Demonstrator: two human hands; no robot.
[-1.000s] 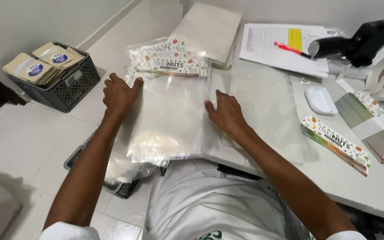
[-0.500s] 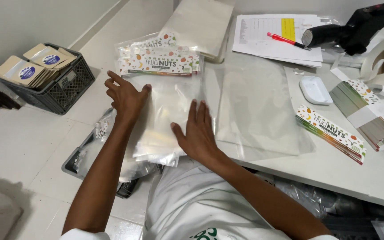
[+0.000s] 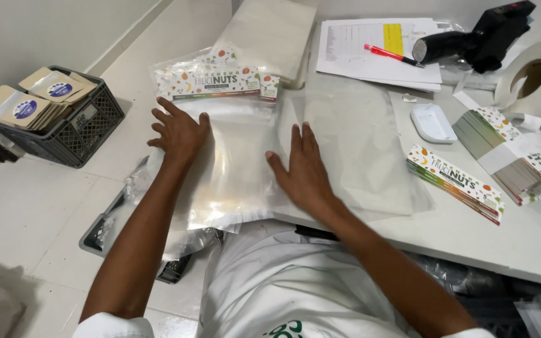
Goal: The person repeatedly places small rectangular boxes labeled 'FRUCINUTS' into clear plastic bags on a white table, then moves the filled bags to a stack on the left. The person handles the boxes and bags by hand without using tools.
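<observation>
A stack of clear plastic bags [image 3: 233, 169] with colourful printed card headers [image 3: 217, 81] lies over the near left edge of the white table [image 3: 464, 231]. My left hand [image 3: 180, 133] rests flat on the stack's left side, fingers spread. My right hand [image 3: 305, 169] presses flat on the stack's right edge, fingers pointing away from me. Neither hand grips anything. A second pile of clear bags [image 3: 358, 144] without headers lies just right of my right hand.
Printed header cards [image 3: 455, 181] and a banded card bundle [image 3: 508, 156] lie at right. Behind are paper sheets with a red pen [image 3: 392, 55], a black handheld device [image 3: 477, 37], a label roll [image 3: 536, 78]. A dark crate [image 3: 64, 128] of pouches stands on the floor at left.
My right hand slid left from the plain bag pile onto the headed stack. My left hand stayed on the stack's left side. The view shifted slightly.
</observation>
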